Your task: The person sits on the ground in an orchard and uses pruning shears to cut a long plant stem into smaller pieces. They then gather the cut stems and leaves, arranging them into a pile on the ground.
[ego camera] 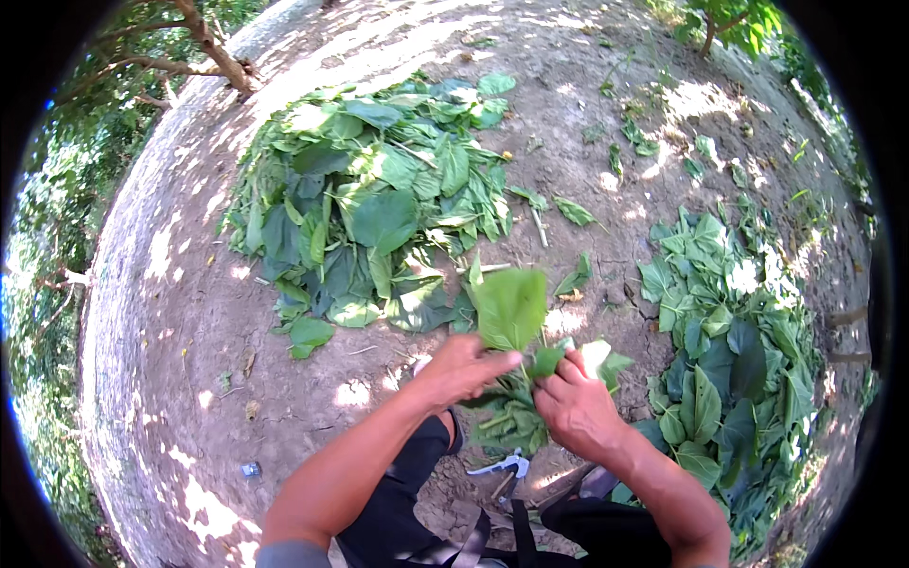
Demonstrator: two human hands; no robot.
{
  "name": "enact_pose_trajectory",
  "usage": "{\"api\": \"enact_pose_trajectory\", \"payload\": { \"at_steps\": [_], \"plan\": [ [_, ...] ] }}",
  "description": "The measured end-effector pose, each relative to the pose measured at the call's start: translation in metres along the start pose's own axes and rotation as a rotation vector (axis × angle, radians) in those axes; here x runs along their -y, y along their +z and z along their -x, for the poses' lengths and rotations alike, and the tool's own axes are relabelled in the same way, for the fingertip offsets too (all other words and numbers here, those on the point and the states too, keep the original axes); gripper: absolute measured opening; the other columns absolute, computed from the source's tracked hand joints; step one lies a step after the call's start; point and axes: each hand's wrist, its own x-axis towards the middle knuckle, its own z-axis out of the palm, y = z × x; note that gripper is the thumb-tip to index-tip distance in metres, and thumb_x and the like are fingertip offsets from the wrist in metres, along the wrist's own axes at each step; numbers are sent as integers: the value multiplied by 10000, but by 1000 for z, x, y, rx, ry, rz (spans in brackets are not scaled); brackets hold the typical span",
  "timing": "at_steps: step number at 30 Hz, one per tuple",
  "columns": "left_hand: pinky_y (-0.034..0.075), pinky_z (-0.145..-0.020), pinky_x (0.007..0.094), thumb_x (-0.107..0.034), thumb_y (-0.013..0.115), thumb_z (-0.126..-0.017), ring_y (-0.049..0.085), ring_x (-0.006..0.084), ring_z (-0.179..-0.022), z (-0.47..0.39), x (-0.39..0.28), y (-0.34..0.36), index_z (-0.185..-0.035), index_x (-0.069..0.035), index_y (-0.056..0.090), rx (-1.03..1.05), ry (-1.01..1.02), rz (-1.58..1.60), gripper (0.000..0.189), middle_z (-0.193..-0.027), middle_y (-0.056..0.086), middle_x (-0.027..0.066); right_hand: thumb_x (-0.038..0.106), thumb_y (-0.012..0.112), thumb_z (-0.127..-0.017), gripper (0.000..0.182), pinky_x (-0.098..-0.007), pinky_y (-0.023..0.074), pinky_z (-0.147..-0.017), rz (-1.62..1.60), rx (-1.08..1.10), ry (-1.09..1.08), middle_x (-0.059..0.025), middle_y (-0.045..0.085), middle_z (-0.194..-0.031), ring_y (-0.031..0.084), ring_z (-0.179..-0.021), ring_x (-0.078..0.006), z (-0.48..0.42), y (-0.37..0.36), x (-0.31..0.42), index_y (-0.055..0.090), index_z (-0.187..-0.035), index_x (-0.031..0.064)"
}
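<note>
Near the picture's centre, my left hand (472, 369) has its fingers at the base of a large green leaf (513, 309) that stands upright above it; whether the fingers close on the leaf is unclear. My right hand (579, 408) is closed around a leafy stem, with leaves (614, 369) sticking out past its fingers. Beneath and between the hands hangs a bunch of drooping leaves (515, 424). Pruning shears (508, 465) lie on the ground between my legs, just below that bunch.
A large heap of green leaves (383, 220) lies ahead to the left. A second, long heap (738, 405) runs along the right. Cut stems (540, 227) and loose leaves are scattered on the cracked soil. A tree branch (220, 60) reaches in at upper left; a small bluish object (251, 469) lies lower left.
</note>
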Motion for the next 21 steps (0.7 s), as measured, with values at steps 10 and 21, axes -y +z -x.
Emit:
{"api": "enact_pose_trajectory", "payload": {
  "at_steps": [10,21],
  "plan": [
    [394,-416,263,-223,679,-862,559,114,-480,10,11,19,-763,-25,636,-161,37,247,226,-624,583,17,29,620,-602,383,-498,388,-1023,-79,77,230,-166,608,-1121,546,-1104,-358,67,-50,46,608,-983,-12],
    [496,-491,257,-294,626,-913,590,126,-540,4,-37,-143,-889,-35,601,-604,569,1022,261,-661,606,37,-37,659,-601,321,-464,469,-793,-265,-218,534,-181,630,-986,584,-922,-404,95,-54,69,601,-912,11]
  ]
}}
